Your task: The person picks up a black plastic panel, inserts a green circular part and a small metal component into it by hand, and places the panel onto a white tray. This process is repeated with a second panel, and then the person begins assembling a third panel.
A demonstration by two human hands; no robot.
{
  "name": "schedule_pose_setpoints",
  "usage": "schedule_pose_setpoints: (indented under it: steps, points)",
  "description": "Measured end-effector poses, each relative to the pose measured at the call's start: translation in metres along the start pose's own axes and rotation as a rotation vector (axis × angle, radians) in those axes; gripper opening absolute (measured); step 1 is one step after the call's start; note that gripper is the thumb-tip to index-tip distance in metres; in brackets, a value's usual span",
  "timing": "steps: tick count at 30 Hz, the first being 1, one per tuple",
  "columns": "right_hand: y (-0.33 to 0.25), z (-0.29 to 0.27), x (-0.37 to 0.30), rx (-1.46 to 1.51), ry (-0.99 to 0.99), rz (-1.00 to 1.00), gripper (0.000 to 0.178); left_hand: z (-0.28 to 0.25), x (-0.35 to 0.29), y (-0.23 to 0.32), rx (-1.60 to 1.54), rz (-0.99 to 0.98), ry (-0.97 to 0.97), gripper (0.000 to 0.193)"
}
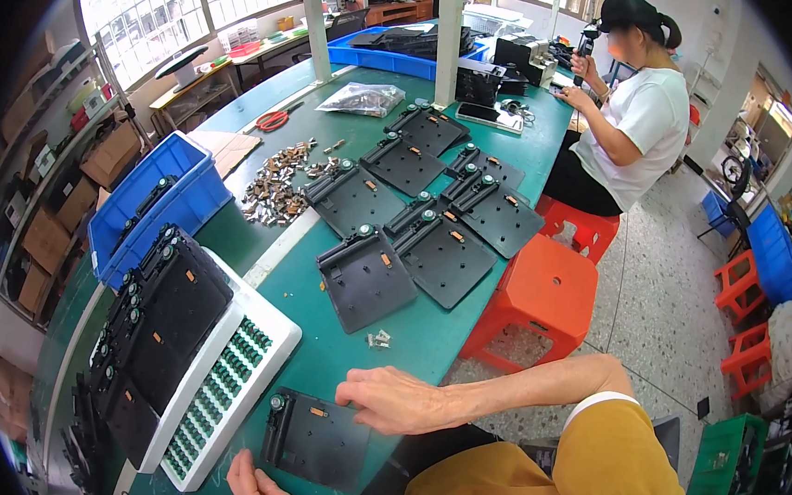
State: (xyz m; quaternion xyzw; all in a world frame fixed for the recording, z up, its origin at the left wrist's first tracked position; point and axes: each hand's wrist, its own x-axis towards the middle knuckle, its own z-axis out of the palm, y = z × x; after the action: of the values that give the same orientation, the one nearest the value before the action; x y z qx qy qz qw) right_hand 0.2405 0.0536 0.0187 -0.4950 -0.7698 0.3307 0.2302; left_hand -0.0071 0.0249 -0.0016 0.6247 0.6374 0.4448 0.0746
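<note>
A flat black plastic plate (329,447) lies on the green table close in front of me. It has a rolled edge with a green-topped knob on its left and a small orange-brown part near its top. My right hand (393,401) is over the plate's upper right corner, fingers curled together; whatever they pinch, if anything, is hidden. Beside the plate's lower left, my left hand (260,493) has its fingers stretched out and holds nothing. A few small pale metal pieces (378,339) sit just beyond my right hand.
Several similar black plates (365,282) are spread farther up the table, by a heap of small metal parts (280,183). Left stand a white tray with green knobs (226,392), stacked plates (162,322) and a blue bin (206,181). A red stool (556,279) and a seated co-worker (644,109) are right.
</note>
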Motion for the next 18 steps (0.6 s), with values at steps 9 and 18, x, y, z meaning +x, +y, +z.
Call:
schedule_pose_setpoints:
  steps: [9,18]
  points:
    - [0.005,0.004,-0.007,0.095,0.07,-0.012,0.027,0.0,0.0,0.002,0.041,-0.02,-0.009,0.027]
    - [0.008,0.014,-0.014,0.351,0.358,-0.059,0.019,0.0,0.002,0.004,0.029,-0.004,-0.007,0.026]
